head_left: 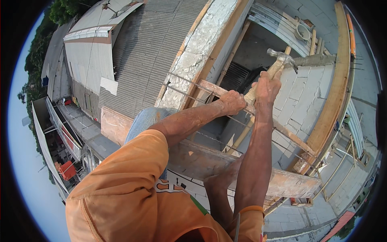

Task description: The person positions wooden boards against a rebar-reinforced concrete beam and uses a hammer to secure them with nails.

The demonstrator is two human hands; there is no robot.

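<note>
The right hand [267, 86] clamps a wooden-handled claw hammer [279, 61] beside a narrow plank [291, 136], where the left hand [234, 103] curls, its exact hold unclear.

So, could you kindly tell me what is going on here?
A person in an orange shirt is at work among concrete and timber. Their right hand grips a claw hammer by its wooden handle, close to the raised head. Their left hand is curled at a narrow wooden batten, near the handle's butt end; whether it holds anything is hidden. A wider board lies nearer the body.
</note>
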